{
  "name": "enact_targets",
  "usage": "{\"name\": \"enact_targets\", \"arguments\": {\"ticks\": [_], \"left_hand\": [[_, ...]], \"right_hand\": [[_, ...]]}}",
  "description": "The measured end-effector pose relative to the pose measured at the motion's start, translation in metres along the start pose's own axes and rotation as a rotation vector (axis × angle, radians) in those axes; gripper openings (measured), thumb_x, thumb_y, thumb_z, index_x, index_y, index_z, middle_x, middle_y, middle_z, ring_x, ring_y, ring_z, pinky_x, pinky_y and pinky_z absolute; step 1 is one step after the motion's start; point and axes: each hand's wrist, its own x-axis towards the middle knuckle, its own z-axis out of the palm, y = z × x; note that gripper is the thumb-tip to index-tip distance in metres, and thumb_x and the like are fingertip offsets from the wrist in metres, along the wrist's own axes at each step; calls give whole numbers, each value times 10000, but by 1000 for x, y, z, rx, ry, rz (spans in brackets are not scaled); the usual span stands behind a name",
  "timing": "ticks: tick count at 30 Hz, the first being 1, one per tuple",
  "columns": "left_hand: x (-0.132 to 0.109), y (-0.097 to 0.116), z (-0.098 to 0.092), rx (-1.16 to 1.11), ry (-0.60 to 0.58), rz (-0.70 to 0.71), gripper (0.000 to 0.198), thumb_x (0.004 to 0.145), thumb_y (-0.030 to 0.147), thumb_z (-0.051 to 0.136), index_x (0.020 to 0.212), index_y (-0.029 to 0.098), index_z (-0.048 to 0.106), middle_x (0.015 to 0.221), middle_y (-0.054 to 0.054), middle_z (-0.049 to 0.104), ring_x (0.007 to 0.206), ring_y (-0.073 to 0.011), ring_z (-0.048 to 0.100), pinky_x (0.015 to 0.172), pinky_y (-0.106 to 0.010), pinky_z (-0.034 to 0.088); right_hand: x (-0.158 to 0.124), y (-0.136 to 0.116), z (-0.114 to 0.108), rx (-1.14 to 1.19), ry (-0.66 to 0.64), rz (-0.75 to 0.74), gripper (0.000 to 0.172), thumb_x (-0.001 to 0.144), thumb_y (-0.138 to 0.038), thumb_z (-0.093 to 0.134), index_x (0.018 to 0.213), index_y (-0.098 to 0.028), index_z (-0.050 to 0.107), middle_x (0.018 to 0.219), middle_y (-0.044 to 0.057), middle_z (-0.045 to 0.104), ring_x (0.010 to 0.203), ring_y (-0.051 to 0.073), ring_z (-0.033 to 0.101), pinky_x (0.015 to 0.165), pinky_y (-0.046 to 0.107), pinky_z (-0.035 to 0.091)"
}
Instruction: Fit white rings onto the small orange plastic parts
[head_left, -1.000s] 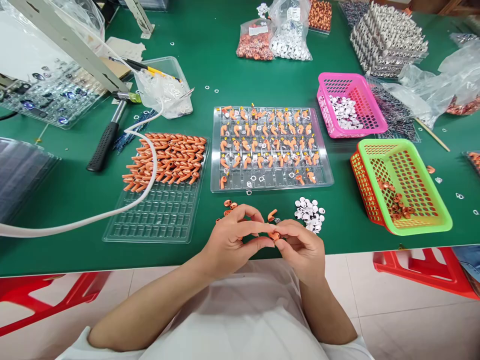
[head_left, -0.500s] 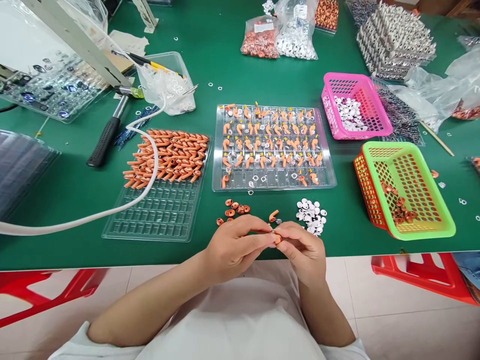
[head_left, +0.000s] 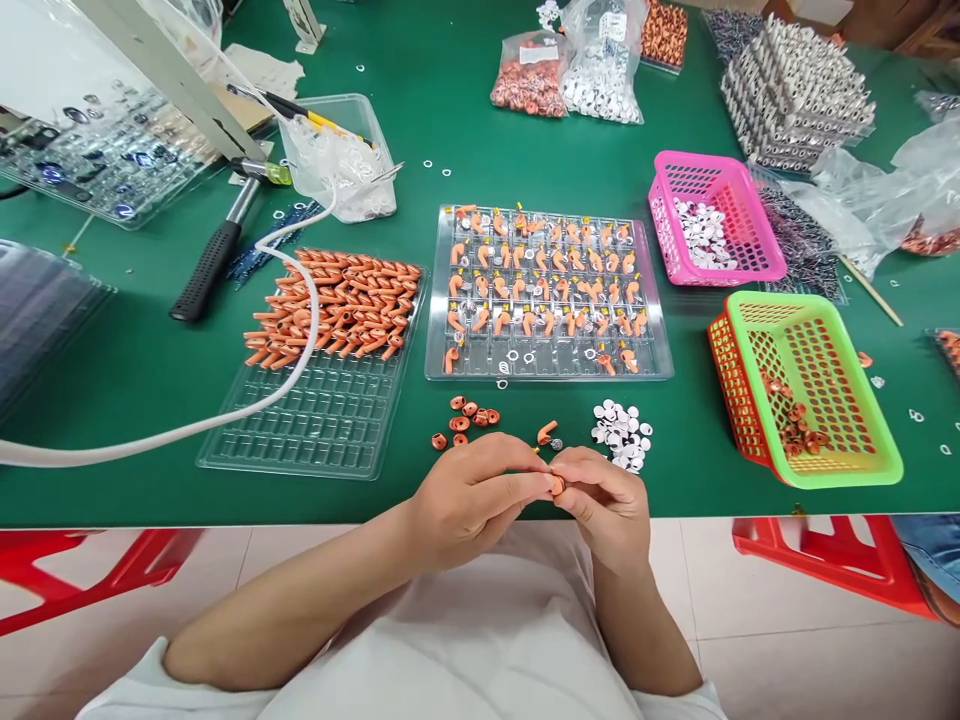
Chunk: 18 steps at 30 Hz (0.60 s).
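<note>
Close to the table's front edge, my left hand and my right hand meet fingertip to fingertip. Between them they pinch a small orange-brown plastic earphone shell part, mostly covered by the fingers. Just beyond the hands lies a curved orange stem piece with a small grey disc beside it. Several copper-coloured oval shells are loose to the left. To the right is a pile of white round stickers or pads. Behind is a clear tray of orange curved pieces with yellow tips.
A clear tray holding stacked orange stems stands left, crossed by a white hose. A hammer lies beyond it. At right are a pink basket and a green basket. Filled bags lie at the back.
My hands stay pinched together on the small part, with only a slight shift of the fingers. The whole view has tilted slightly.
</note>
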Motion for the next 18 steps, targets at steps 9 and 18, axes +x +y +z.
{"name": "enact_targets", "arguments": {"ticks": [9,18], "left_hand": [[-2,0,1,-13,8,-17,200,903,43,564,1046,141,664,909,-101,723,837,-165,678,726,-271,586],[-3,1,1,7,9,-32,183,912,54,554,1022,150,665,891,-88,720,827,-158,680,720,-254,577]], "right_hand": [[1,-1,0,-16,7,-5,298,840,-151,741,1076,-331,759,971,43,753,869,194,690,700,340,601],[2,-2,1,-18,-14,-20,322,846,-137,731,1099,-336,753,961,47,755,841,188,692,693,344,594]]}}
